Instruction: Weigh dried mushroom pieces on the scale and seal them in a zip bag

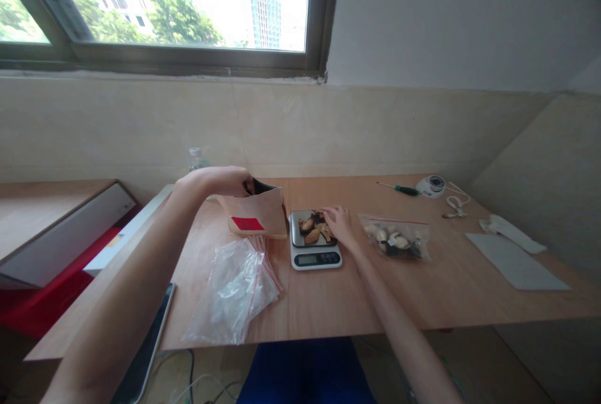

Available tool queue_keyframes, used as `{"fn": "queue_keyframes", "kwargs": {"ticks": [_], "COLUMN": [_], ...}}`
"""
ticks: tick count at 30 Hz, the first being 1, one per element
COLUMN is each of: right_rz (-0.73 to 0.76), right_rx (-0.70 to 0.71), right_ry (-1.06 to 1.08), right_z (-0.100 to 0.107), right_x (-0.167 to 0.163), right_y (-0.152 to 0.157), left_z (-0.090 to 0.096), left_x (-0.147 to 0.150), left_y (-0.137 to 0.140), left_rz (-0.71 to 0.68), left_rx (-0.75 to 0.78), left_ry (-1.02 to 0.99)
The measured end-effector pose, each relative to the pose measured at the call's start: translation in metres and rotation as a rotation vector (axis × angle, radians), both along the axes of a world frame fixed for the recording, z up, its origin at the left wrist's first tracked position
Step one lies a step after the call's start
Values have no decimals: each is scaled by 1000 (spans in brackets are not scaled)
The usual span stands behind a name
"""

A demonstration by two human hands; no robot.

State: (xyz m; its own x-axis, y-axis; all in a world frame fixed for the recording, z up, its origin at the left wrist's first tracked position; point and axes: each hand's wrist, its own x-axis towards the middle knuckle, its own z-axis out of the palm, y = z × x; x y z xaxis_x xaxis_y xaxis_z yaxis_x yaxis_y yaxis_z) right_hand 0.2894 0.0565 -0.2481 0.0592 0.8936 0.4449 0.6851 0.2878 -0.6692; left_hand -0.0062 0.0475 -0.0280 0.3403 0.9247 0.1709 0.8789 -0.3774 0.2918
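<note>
My left hand (239, 181) dips into the open mouth of a brown paper pouch (258, 219) with a red label, and its fingers are mostly hidden there. Several dried brown mushroom pieces (312, 236) lie on the platform of a white kitchen scale (317, 261), whose display is too small to read. At the scale's right edge rests my right hand (339, 222), fingers stretched out and touching or just beside the pieces. Clear zip bags (235, 288) with red seals lie flat in front of the pouch.
Right of the scale lies a filled zip bag (397, 238). Farther off are a screwdriver (406, 190), a white dome camera (431, 186) with its cable, and a grey sheet (516, 261). A bottle (197, 158) stands behind my left arm; a tablet (145, 354) overlaps the front edge.
</note>
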Motion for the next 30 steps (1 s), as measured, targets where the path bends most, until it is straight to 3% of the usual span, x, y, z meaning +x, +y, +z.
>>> {"fn": "queue_keyframes", "kwargs": {"ticks": [2,4,7,9,14,18,25,30], "right_rz": [-12,-22,-40,-23,266,428,414,383], "right_rx": [13,30,54,74,41,-33,-142,-177], "right_ry": [1,11,38,103,394,547,755,760], "right_z": [2,5,15,30,85,114,111,109], "right_x": [4,7,9,4,-23,-40,-41,-39], "right_y": [-6,-12,-21,-30,-62,-82,-89,-94], "left_z": [14,29,44,43,6,-30,-63,-79], "left_x": [-3,-4,6,20,66,94,107,107], "left_y": [-12,-28,-55,-68,-72,-64,-64,-67], "left_rz": [-32,1,31,-30,-244,-268,-257,-231], "left_rx": [-76,32,253,244,118,94,61,-14], "left_ry": [138,195,11,-139,-354,-524,-699,-821]}}
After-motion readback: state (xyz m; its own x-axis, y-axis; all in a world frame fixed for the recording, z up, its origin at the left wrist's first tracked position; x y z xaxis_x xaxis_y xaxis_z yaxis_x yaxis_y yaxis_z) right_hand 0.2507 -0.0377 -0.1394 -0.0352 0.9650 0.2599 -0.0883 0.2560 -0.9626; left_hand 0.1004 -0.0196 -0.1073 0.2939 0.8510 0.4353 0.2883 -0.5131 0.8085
